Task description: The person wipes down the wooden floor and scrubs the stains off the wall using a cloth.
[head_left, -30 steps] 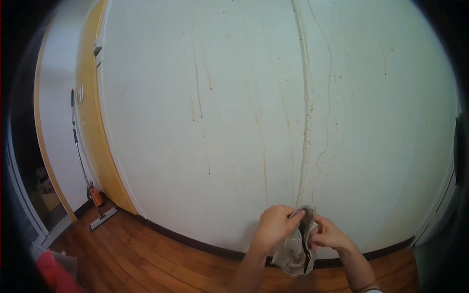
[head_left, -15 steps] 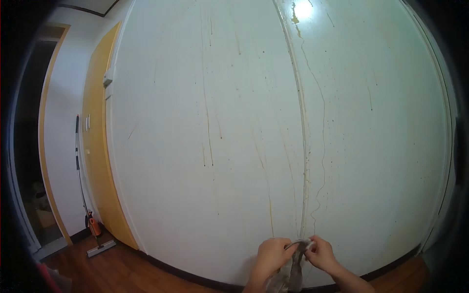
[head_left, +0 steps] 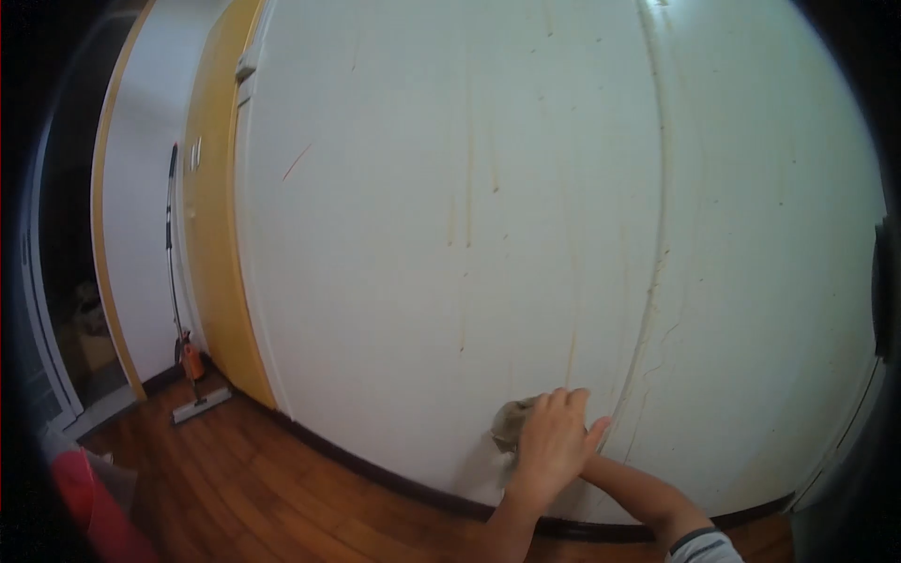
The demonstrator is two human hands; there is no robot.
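My left hand (head_left: pixel 552 439) is in front of the lower part of the white wall, its back towards me. Its fingers are stretched out and the thumb stands apart. A crumpled grey-brown cloth (head_left: pixel 511 422) shows just left of these fingers, partly covered by the hand. From the right, my right forearm (head_left: pixel 643 493) crosses behind the left wrist. The right hand itself is hidden behind the left one, so whether it grips the cloth does not show. The wall (head_left: pixel 394 310) carries brownish drips and small dark specks.
A flat mop (head_left: pixel 202 405) with a long pole leans in the corner beside a yellow door (head_left: pixel 214 216). An orange bottle is fixed low on its pole. A red object (head_left: pixel 89 497) stands at the lower left on the wooden floor (head_left: pixel 272 493). A dark skirting runs along the wall.
My view has turned down and left. The hands, side by side at the cloth before, now overlap. The right hand has gone behind the left, and the cloth sticks out on the left.
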